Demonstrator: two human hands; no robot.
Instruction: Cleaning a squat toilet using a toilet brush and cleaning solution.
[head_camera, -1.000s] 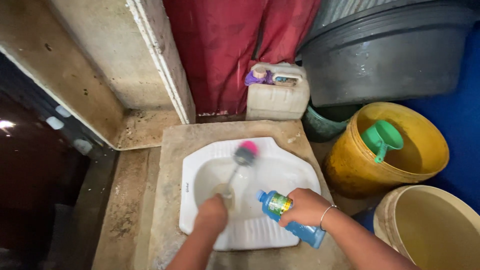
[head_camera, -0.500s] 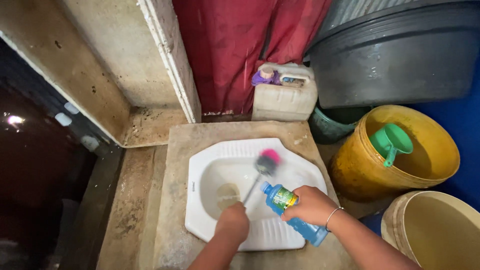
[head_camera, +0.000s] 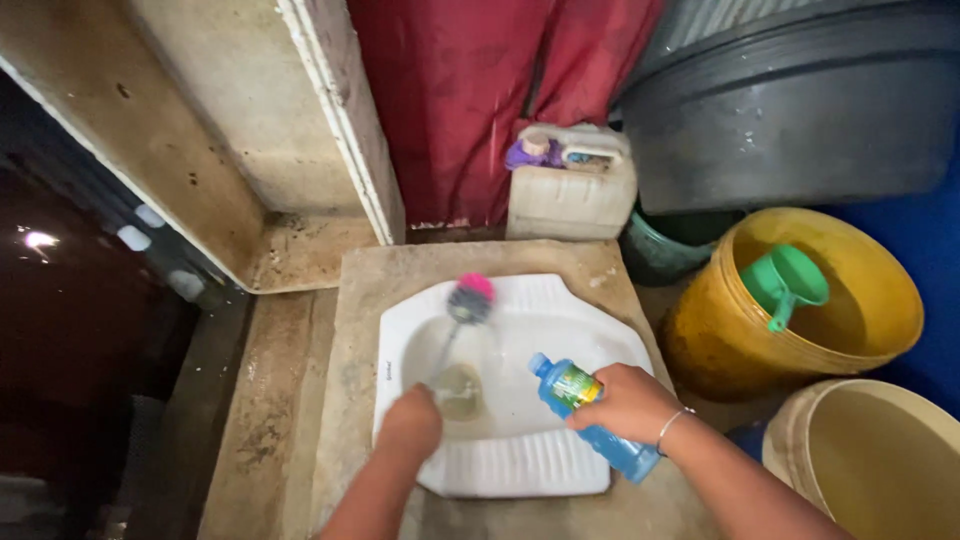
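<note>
The left hand (head_camera: 410, 425) is closed around the thin handle of a toilet brush with a pink and grey bristle head (head_camera: 471, 299), whose head rests near the far rim of the white ceramic squat toilet pan (head_camera: 520, 465). The right hand (head_camera: 630, 403) grips a blue plastic cleaner bottle (head_camera: 590, 415) over the pan's right edge, nozzle tilted inward. The bottle looks light and possibly slippery when wet, best held round its middle; the brush handle seems stiff yet slender. A yellow plastic bucket (head_camera: 880, 290) stands beyond the pan's right side.
</note>
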